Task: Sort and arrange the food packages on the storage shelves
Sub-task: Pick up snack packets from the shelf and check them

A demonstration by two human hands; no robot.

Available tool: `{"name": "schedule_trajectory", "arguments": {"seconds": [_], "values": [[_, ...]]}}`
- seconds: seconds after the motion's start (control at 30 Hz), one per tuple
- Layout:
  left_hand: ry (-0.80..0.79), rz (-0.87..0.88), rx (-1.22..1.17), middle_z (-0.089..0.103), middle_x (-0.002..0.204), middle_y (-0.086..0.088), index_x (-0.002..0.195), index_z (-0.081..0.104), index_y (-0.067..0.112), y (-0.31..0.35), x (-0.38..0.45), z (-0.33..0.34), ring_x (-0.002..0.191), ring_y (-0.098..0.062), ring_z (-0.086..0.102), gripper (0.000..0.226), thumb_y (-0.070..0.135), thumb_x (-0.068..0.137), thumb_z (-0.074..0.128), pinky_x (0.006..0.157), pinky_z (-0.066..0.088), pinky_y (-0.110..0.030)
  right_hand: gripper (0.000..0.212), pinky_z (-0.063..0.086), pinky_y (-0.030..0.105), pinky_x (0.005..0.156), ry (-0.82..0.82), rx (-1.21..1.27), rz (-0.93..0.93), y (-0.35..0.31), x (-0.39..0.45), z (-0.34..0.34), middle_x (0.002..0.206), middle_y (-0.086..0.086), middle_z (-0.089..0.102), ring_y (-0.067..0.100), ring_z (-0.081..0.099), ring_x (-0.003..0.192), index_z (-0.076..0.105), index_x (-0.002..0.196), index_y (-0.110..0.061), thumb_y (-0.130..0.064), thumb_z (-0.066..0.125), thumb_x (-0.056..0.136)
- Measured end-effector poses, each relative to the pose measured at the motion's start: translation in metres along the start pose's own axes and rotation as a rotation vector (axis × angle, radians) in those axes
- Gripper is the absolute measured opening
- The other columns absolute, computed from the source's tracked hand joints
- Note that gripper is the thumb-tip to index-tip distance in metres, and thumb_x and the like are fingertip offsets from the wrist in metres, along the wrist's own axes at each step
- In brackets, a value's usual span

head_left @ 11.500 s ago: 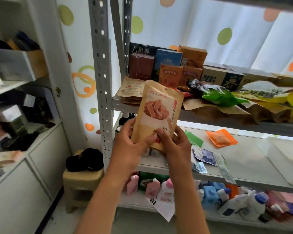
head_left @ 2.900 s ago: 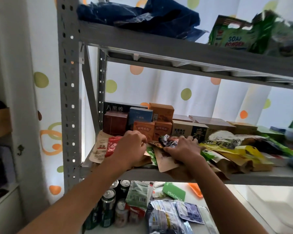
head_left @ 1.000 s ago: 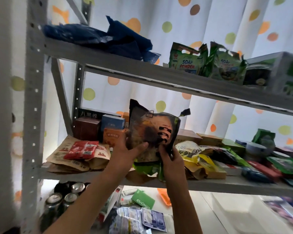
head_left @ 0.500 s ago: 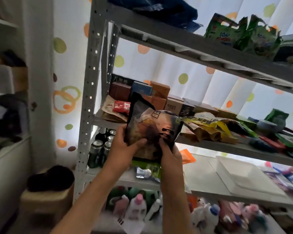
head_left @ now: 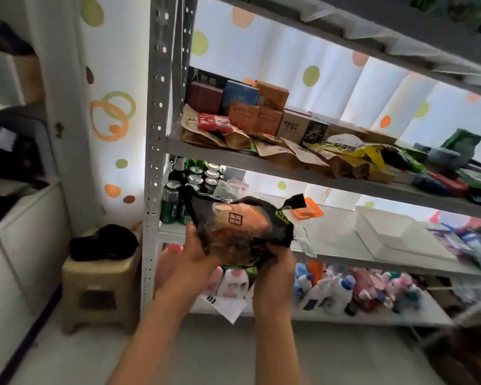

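A dark food pouch [head_left: 239, 226] with a black top and a green strip at its bottom is held in front of the grey metal shelving [head_left: 289, 169]. My left hand [head_left: 188, 262] grips its lower left edge and my right hand [head_left: 277, 269] grips its lower right corner. The pouch is tilted with its top leaning away, at the height of the second shelf. On the shelf above lie brown paper pouches [head_left: 214, 137], a red packet [head_left: 214, 123], yellow bags [head_left: 353, 151] and a row of boxes [head_left: 250, 107].
Drink cans [head_left: 172, 201], an orange packet [head_left: 308, 211] and a white tray [head_left: 400, 237] sit on the second shelf. Detergent bottles [head_left: 325, 293] fill the bottom shelf. A beige stool [head_left: 100, 284] with a black item stands left of the upright post [head_left: 156, 134], beside white cabinets [head_left: 17, 245].
Both hands have brought the dark pouch down from the upper shelf to the level of the second shelf and tipped it. The view has dropped lower.
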State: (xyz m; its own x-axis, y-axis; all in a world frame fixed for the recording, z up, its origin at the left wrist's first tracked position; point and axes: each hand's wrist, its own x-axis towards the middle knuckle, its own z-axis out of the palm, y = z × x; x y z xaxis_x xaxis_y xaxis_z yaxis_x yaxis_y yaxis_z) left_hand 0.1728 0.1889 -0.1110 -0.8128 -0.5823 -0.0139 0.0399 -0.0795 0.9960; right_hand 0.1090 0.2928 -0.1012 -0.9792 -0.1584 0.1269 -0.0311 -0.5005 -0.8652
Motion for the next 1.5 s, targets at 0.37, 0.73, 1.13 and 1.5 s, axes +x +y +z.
{"name": "schedule_trajectory", "arguments": {"seconds": [0.37,0.73,1.13,1.5], "values": [[-0.199,-0.007,0.285,0.033,0.092,0.028,0.145,0.0,0.022,0.002,-0.024,0.032,0.1,0.001,0.049,0.091,0.01,0.088,0.071,0.055,0.03,0.008,0.028,0.046,0.018,0.056,-0.101,-0.358,0.106,-0.013,-0.007,-0.046,0.064,-0.007,0.061,0.005,0.058,0.065,0.058,0.078,-0.009,0.004,0.04,0.095],[-0.169,-0.007,0.174,0.044,0.126,0.01,0.15,0.001,0.029,-0.032,-0.011,0.035,0.113,-0.003,0.046,0.097,0.009,0.087,0.072,0.063,0.041,0.004,0.02,0.058,0.03,0.081,-0.19,-0.38,0.301,-0.001,-0.017,-0.071,0.108,0.004,0.077,0.019,0.073,0.103,0.069,0.114,-0.017,-0.013,0.059,0.098],[0.111,0.346,0.766,0.05,0.137,-0.005,0.14,0.051,0.025,-0.058,-0.051,0.114,0.128,-0.025,0.043,0.061,0.029,0.084,0.075,0.106,0.044,-0.042,0.031,0.057,0.038,0.082,0.155,-0.075,0.385,-0.016,-0.015,-0.129,0.117,0.016,0.073,0.029,0.072,0.106,0.062,0.129,-0.005,-0.011,0.053,0.1],[-0.221,0.28,0.598,0.035,0.148,0.003,0.156,0.023,0.03,-0.045,-0.063,0.238,0.137,-0.015,0.035,0.096,0.061,0.078,0.07,0.113,0.037,-0.036,0.063,0.038,0.051,0.114,0.032,-0.028,0.279,-0.084,0.024,-0.224,0.134,0.014,0.065,0.031,0.058,0.13,0.061,0.137,-0.017,-0.063,0.044,0.097]]}}
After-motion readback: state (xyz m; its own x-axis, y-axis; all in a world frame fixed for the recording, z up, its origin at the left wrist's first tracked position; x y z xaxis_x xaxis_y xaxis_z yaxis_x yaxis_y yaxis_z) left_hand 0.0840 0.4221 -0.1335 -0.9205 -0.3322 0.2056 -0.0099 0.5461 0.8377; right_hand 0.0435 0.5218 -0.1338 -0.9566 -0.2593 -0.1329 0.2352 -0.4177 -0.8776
